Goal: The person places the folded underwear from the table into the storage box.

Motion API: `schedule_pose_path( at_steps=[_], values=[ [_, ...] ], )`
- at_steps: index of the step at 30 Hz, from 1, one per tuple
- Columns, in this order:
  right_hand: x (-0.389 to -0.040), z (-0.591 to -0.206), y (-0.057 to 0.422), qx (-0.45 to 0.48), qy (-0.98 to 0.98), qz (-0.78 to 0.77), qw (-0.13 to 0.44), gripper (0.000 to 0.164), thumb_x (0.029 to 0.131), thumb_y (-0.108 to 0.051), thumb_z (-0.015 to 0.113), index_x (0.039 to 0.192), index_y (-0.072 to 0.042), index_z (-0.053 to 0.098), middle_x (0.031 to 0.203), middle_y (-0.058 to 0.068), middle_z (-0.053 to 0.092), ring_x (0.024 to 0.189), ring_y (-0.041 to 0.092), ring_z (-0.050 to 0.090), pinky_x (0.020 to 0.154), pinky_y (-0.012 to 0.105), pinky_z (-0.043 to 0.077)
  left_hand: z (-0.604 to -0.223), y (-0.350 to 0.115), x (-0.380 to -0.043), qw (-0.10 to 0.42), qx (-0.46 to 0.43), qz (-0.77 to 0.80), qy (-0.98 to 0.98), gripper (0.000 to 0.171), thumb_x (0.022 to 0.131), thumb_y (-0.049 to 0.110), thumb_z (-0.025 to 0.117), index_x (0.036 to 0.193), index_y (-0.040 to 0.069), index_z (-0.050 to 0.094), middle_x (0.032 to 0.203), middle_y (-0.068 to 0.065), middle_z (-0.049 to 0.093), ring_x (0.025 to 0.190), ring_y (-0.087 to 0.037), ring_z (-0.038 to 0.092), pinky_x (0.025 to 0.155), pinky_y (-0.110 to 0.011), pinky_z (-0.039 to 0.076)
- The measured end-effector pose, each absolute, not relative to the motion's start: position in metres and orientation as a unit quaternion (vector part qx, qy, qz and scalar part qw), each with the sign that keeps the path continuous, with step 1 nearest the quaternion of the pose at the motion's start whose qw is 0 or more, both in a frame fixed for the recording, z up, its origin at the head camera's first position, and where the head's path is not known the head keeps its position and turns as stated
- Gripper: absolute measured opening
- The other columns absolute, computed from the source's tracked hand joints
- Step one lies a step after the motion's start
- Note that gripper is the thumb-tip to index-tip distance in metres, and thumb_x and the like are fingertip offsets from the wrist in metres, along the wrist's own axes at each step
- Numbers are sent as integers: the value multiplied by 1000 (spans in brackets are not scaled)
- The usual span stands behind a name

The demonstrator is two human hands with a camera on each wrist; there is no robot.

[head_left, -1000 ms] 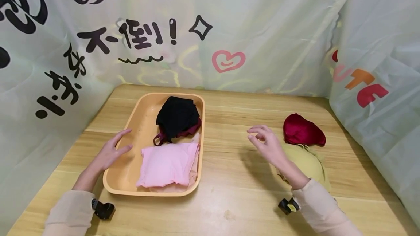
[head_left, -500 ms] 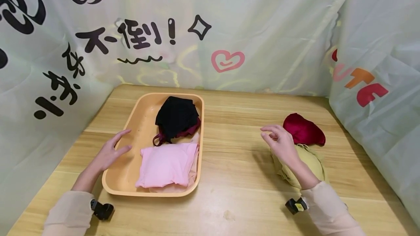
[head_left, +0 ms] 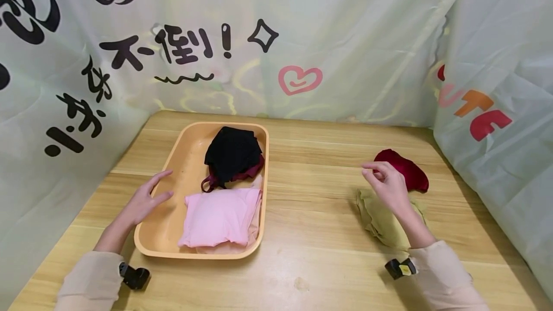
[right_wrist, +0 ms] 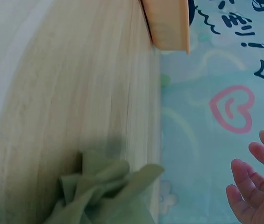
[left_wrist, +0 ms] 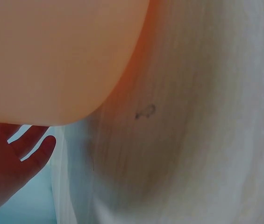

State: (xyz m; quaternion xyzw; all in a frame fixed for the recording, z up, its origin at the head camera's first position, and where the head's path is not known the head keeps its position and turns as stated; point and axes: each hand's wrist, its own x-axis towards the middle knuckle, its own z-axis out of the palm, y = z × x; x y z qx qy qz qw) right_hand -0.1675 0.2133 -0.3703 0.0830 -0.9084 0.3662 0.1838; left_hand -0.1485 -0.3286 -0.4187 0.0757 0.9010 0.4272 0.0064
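My left hand (head_left: 142,200) is at the left rim of an orange plastic tray (head_left: 173,248), fingers spread and thumb reaching over the inside. In the left wrist view its fingers (left_wrist: 39,151) show partly behind the tray wall; whether they touch it I cannot tell. My right hand (head_left: 389,186) hovers with loosely bent fingers, holding nothing, over a folded yellow-green bra (head_left: 380,224), part of which it hides. Just behind lies a dark red bra (head_left: 408,172) with a smooth rounded cup. In the right wrist view the yellow-green fabric (right_wrist: 108,191) lies below the hand.
Inside the tray, a pink folded padded garment (head_left: 220,217) lies on paler cloth at the front. A black folded garment (head_left: 233,152) sits on a maroon one (head_left: 248,174) behind it. Printed fabric sheets (head_left: 345,37) stand round the wooden table (head_left: 311,234).
My right hand has moved to the right and now covers part of both bras on that side. The left hand and the tray have hardly moved.
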Motion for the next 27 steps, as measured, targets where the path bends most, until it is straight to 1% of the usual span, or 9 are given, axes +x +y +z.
schedule_pose_path(
  at_steps=[3, 6, 13, 15, 20, 22, 23, 25, 27],
  values=[
    [-167, -369, 219, 74, -910, 365, 180, 22, 87, -12, 61, 102, 2, 66, 100, 18, 61, 72, -18, 43, 58, 7, 40, -418, -329, -149, 3, 78, 423, 903, 59, 88, 17, 57, 139, 0, 32, 140, -32, 27, 128, -50, 21, 99, -64, 20],
    [-168, -368, 224, 66, -913, 363, 175, 24, 88, -15, 59, 103, 3, 66, 103, 19, 60, 72, -20, 42, 56, 9, 40, -418, -329, -150, 0, 79, 423, 903, 58, 88, 17, 57, 138, 0, 33, 140, -32, 27, 128, -50, 21, 99, -65, 20],
    [-169, -373, 233, 59, -914, 361, 175, 23, 87, -13, 60, 101, 4, 66, 99, 21, 61, 70, -19, 42, 57, 7, 39, -418, -327, -148, 7, 78, 431, 899, 58, 89, 18, 56, 138, -2, 32, 141, -33, 25, 129, -51, 18, 98, -65, 19],
    [-169, -373, 234, 58, -917, 354, 174, 23, 87, -14, 60, 101, 4, 66, 99, 21, 61, 72, -14, 46, 59, 7, 38, -418, -326, -147, 9, 77, 436, 897, 58, 89, 17, 56, 138, -2, 32, 141, -33, 25, 129, -51, 18, 99, -65, 19],
    [-169, -370, 240, 46, -924, 341, 166, 25, 89, -17, 58, 103, 3, 66, 103, 22, 60, 76, 5, 54, 62, 9, 39, -416, -324, -145, 12, 73, 442, 894, 58, 88, 14, 57, 138, -3, 32, 140, -33, 25, 130, -50, 18, 100, -64, 19],
    [-169, -368, 244, 39, -925, 341, 164, 26, 89, -17, 58, 104, 3, 65, 105, 23, 60, 76, 8, 55, 61, 10, 39, -416, -324, -146, 10, 72, 439, 895, 58, 88, 14, 57, 138, -2, 32, 140, -33, 26, 129, -50, 19, 100, -64, 20],
    [-169, -368, 246, 38, -925, 341, 163, 27, 89, -18, 58, 104, 3, 65, 106, 24, 59, 77, 11, 57, 62, 11, 39, -416, -324, -146, 9, 72, 438, 896, 58, 88, 14, 57, 138, -2, 33, 140, -33, 26, 129, -49, 19, 100, -63, 20],
    [-169, -367, 250, 31, -926, 341, 159, 28, 90, -19, 56, 106, 3, 64, 107, 24, 59, 79, 20, 60, 63, 13, 40, -416, -325, -146, 7, 74, 435, 897, 58, 88, 14, 57, 138, -2, 33, 140, -33, 27, 129, -49, 20, 99, -64, 20],
    [-169, -366, 255, 24, -926, 346, 150, 30, 91, -20, 55, 108, 4, 63, 109, 25, 58, 86, 30, 61, 65, 15, 40, -417, -325, -147, 5, 75, 436, 897, 58, 88, 14, 57, 137, -2, 33, 140, -33, 27, 129, -50, 20, 99, -63, 21]
  ],
)
